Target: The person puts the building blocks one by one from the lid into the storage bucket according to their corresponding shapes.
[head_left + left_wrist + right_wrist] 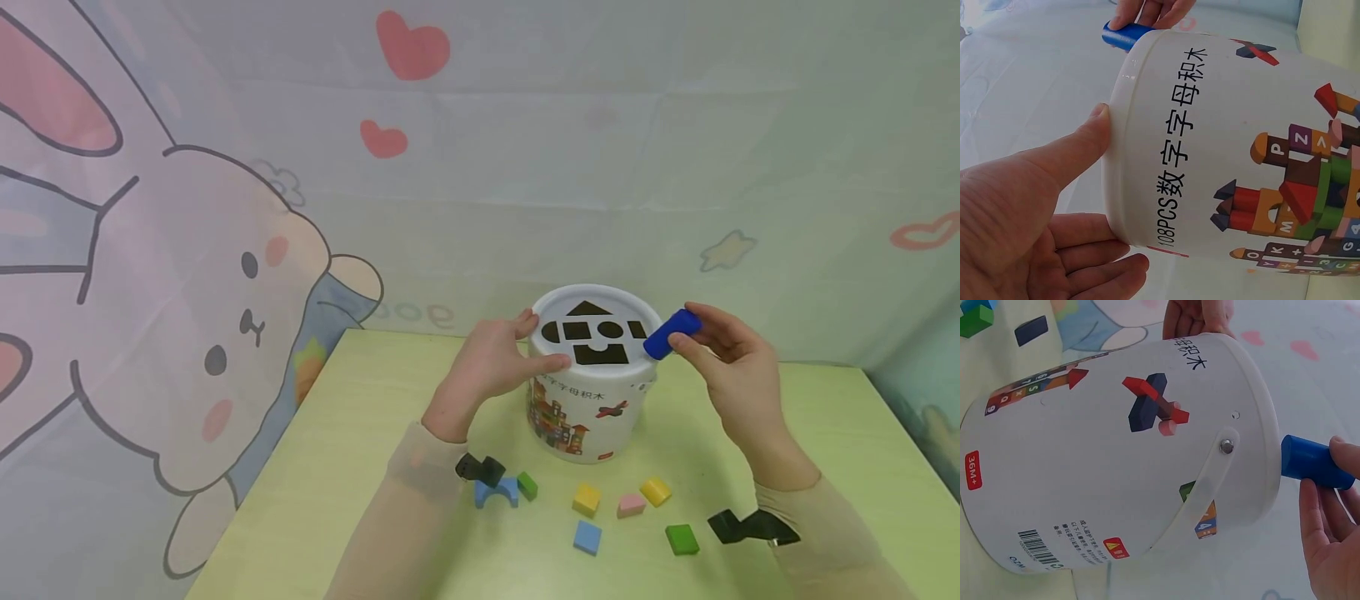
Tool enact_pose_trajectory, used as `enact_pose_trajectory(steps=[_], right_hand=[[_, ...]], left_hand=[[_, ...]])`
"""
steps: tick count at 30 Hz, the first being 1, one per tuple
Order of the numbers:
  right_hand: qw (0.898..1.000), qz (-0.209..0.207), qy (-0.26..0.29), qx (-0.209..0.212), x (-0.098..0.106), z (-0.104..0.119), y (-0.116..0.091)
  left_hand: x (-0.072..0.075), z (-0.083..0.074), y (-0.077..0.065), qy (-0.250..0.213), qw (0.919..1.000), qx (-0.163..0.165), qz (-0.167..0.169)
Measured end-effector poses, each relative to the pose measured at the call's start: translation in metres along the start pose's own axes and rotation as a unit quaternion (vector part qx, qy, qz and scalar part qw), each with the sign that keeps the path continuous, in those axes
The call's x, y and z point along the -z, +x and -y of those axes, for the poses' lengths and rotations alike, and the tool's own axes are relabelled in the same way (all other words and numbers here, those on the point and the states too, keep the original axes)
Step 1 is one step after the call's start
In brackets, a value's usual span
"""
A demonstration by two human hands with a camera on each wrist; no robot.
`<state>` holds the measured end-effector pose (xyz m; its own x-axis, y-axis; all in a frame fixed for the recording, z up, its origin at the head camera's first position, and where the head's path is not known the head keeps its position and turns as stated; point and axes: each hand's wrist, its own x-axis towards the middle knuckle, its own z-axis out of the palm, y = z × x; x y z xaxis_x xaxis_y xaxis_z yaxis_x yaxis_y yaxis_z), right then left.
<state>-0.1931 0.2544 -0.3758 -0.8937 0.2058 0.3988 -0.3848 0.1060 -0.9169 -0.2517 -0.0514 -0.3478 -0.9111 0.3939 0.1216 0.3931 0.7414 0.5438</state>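
A white bucket (585,417) with printed block pictures stands on the table, its white lid (558,304) cut with several shaped holes. My left hand (491,358) rests against the lid's left rim, thumb along the front edge and fingers extended around the side. In my right hand (738,375) a dark blue cylinder block (672,333) is pinched between thumb and fingers. The block is tilted, its lower end right at the lid's right rim. The right wrist view shows the blue cylinder (1313,462) beside the rim, gripped at its far end.
In front of the bucket lie a blue arch block (497,492), green blocks (682,539), yellow blocks (587,500), a pink block (631,505) and a light blue block (587,537). The bucket's handle (1194,487) hangs down its side. A cartoon-print backdrop (525,208) rises behind the table (375,400).
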Motion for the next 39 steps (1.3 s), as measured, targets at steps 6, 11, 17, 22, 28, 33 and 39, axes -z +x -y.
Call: enact_pose_trajectory(steps=[6,11,17,22,28,33,39], right_hand=[[0.998,0.025,-0.063,0.013,-0.010,0.004,0.009],[0.996,0.046,-0.065,0.027,-0.018,0.004,0.016],[0.993,0.064,-0.093,0.027,-0.028,0.003,0.024],[0.990,0.069,-0.117,0.029,-0.033,0.002,0.031],[0.987,0.094,-0.128,0.031,-0.040,-0.001,0.042],[0.986,0.096,-0.132,0.035,-0.044,-0.003,0.048],[0.984,0.103,-0.139,0.029,-0.045,-0.007,0.053]], left_hand=[[0.000,0.000,0.000,0.000,1.0000,-0.003,-0.003],[0.000,0.000,-0.001,-0.002,1.0000,-0.001,-0.002],[-0.001,0.000,0.000,-0.003,1.0000,0.001,-0.003],[-0.001,0.000,-0.001,-0.005,1.0000,0.002,-0.002],[-0.001,-0.002,-0.001,-0.006,1.0000,0.003,-0.001],[-0.001,-0.002,0.002,-0.007,1.0000,0.006,-0.002],[-0.002,0.000,0.005,-0.006,0.9999,0.008,-0.002]])
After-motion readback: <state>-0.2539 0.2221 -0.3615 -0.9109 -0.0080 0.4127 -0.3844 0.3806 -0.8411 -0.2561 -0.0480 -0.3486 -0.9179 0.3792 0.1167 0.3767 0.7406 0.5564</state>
